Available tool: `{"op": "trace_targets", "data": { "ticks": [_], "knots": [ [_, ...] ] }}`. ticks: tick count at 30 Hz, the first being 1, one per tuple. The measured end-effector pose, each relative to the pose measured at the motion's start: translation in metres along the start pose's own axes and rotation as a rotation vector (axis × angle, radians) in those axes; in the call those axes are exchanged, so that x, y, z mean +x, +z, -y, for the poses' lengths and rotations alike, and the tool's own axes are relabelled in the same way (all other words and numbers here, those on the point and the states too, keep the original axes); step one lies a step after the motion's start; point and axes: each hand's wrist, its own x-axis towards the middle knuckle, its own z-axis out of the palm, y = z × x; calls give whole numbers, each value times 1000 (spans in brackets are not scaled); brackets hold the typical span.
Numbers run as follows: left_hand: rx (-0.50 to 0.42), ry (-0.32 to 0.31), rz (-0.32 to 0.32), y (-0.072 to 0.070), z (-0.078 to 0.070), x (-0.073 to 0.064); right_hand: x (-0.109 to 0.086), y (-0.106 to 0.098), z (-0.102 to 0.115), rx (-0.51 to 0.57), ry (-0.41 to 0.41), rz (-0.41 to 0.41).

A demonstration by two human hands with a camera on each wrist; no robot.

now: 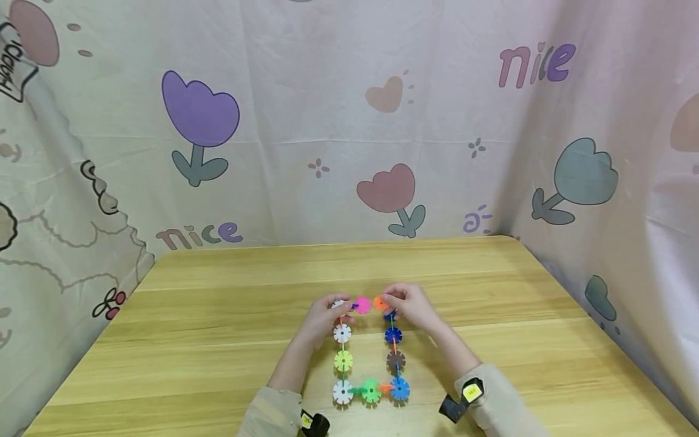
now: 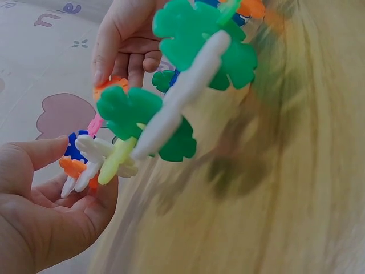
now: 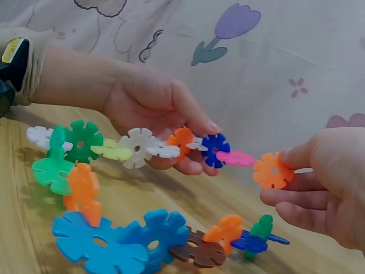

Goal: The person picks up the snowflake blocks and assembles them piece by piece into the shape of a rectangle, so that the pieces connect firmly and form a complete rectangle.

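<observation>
A chain of colourful notched plastic snowflake discs lies as a near-rectangle on the table, linked edge to edge. My left hand (image 1: 319, 321) grips its far left corner, thumb by a dark blue disc (image 3: 215, 150) and fingers under the white and orange discs. From that blue disc a pink disc (image 1: 363, 304) sticks out to the right. My right hand (image 1: 416, 308) pinches an orange disc (image 3: 274, 170) between thumb and fingers, its edge right at the pink disc's tip. Below the right hand, the chain's right side ends in a dark blue disc (image 3: 279, 238).
The chain's near side has a white disc (image 1: 343, 392), a light green disc (image 1: 371, 391) and a bright blue disc (image 1: 400, 389). A brown disc (image 1: 395, 360) sits on the right side. The wooden table (image 1: 218, 340) meets a patterned cloth (image 1: 295, 182) behind.
</observation>
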Motion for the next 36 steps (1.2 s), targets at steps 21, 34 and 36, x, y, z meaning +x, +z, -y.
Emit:
{"op": "trace_targets", "data": {
  "ticks": [21, 34, 36],
  "knots": [
    [-14, -4, -12, -1, 3, 4, -3, 10, 4, -139, -31, -19],
    [-20, 15, 8, 0, 2, 4, -3, 8, 7, -134, -52, 23],
    [-10, 16, 15, 0, 2, 3, -3, 10, 7, -99, -29, 1]
  ]
}}
